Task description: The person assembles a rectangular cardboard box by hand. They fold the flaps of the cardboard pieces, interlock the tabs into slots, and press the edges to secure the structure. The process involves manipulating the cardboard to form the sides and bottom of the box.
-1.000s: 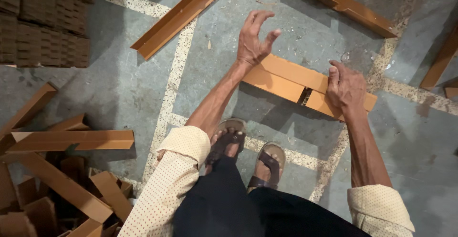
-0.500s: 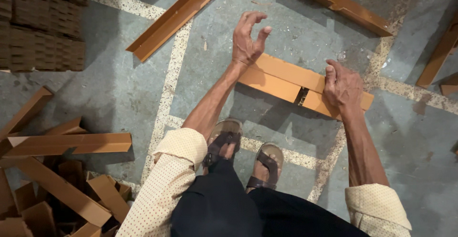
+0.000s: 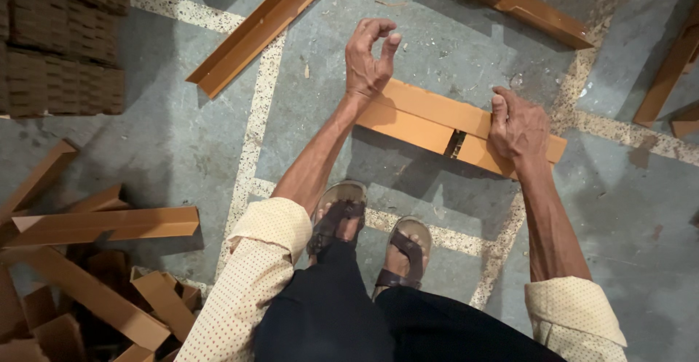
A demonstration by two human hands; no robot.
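Two hands, right hand (image 3: 518,125) grip clamped on orange board (image 3: 429,118) edge, left hand (image 3: 369,60) curled, empty.

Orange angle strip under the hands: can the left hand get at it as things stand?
Probably yes. The left hand hangs just above the strip, fingers curled and holding nothing, with nothing between them; the right hand holds the far end.

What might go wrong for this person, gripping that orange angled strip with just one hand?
Only the right hand grips the angled strip; the left hand is off it, so the free end may swing or drop. The open sandals leave toes exposed beneath. The loose strip pile alongside is a trip hazard.
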